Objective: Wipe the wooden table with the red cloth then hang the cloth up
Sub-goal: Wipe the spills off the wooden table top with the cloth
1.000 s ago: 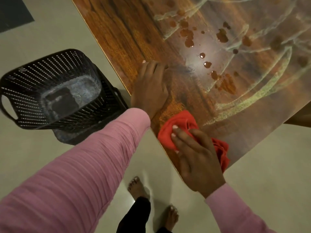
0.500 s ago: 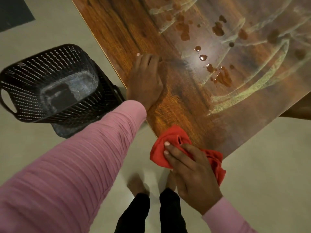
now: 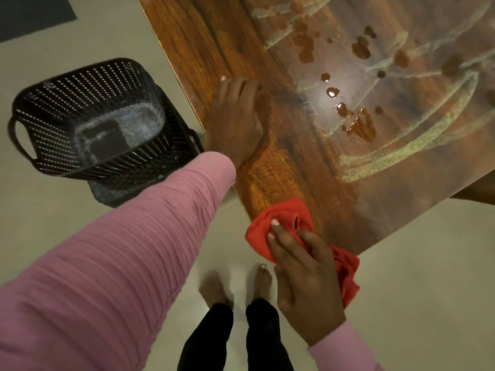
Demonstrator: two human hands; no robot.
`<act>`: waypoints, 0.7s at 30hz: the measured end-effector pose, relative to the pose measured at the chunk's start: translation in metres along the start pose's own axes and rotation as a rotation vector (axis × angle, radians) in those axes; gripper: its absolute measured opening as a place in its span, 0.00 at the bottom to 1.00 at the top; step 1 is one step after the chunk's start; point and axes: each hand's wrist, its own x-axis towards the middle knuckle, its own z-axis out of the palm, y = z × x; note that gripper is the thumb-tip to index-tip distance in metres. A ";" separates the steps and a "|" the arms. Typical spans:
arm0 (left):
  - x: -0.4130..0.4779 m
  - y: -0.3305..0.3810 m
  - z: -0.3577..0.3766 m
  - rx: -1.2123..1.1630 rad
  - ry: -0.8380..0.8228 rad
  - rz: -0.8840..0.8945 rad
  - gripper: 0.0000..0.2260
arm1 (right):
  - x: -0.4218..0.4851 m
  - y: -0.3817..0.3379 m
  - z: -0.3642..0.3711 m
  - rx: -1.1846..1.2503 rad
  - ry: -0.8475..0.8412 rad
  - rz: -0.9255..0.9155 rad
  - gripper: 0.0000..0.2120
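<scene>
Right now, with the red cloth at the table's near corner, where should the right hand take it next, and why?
Probably slide the right hand and crumpled red cloth forward toward the brown liquid drops on the wooden table; they look unwiped, while the left hand braces flat near the edge.

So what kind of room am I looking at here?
Probably a dining or living area in a home, though that is a guess. A wooden table carries brown spills, a black perforated plastic basket stands on the pale smooth floor, and the person is barefoot.
</scene>
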 end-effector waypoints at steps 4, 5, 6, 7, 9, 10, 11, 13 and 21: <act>0.000 0.000 0.000 0.009 -0.011 0.003 0.22 | 0.032 0.036 -0.016 -0.101 0.034 0.023 0.17; 0.000 0.000 0.000 0.009 -0.008 -0.001 0.22 | 0.045 0.045 -0.021 -0.102 0.055 0.095 0.17; 0.000 0.000 0.000 0.013 -0.006 -0.003 0.21 | 0.055 0.050 -0.024 -0.098 0.076 0.170 0.17; 0.001 -0.001 0.000 0.018 -0.007 -0.004 0.21 | 0.061 0.050 -0.024 -0.092 0.093 0.229 0.18; 0.001 -0.001 -0.001 0.021 -0.011 -0.004 0.22 | 0.056 0.036 -0.018 -0.105 0.092 0.213 0.18; 0.001 -0.001 -0.001 0.028 -0.013 0.000 0.22 | 0.046 0.026 -0.015 -0.106 0.059 0.139 0.17; 0.000 0.000 -0.001 0.039 -0.015 0.007 0.22 | 0.034 0.016 -0.011 -0.093 0.011 0.050 0.18; 0.000 0.000 -0.001 0.044 -0.016 0.007 0.21 | 0.011 0.002 -0.007 -0.029 -0.081 -0.076 0.19; 0.001 -0.003 -0.005 -0.093 0.063 -0.030 0.22 | 0.073 -0.019 0.004 -0.025 -0.156 -0.061 0.18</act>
